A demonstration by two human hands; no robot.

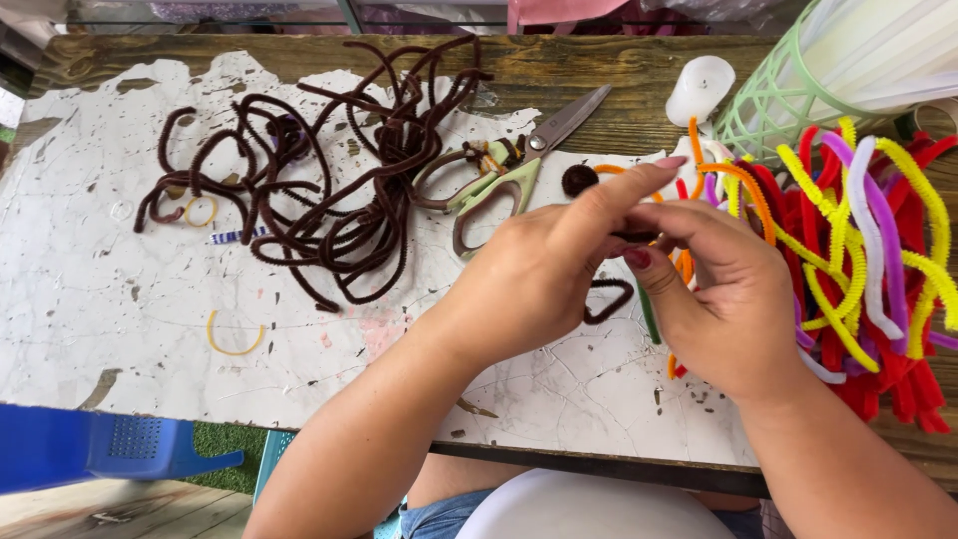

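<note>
My left hand [544,269] and my right hand [723,294] meet over the white, flaking table top [90,299], fingers pinched together on a dark brown pipe cleaner [611,299] that loops below them. An orange pipe cleaner [743,190] and a green stick [649,317] show around the fingers; whether a hand holds them is hidden. A small brown coil [578,180] lies just beyond my left fingertips.
A tangle of brown pipe cleaners [349,190] lies at the back left. Green-handled scissors [504,175] rest beside it. Red, yellow, purple pipe cleaners [868,260] pile at right under a green basket [773,105]. A white candle [699,88], yellow rubber bands [235,344], a blue chair [110,449].
</note>
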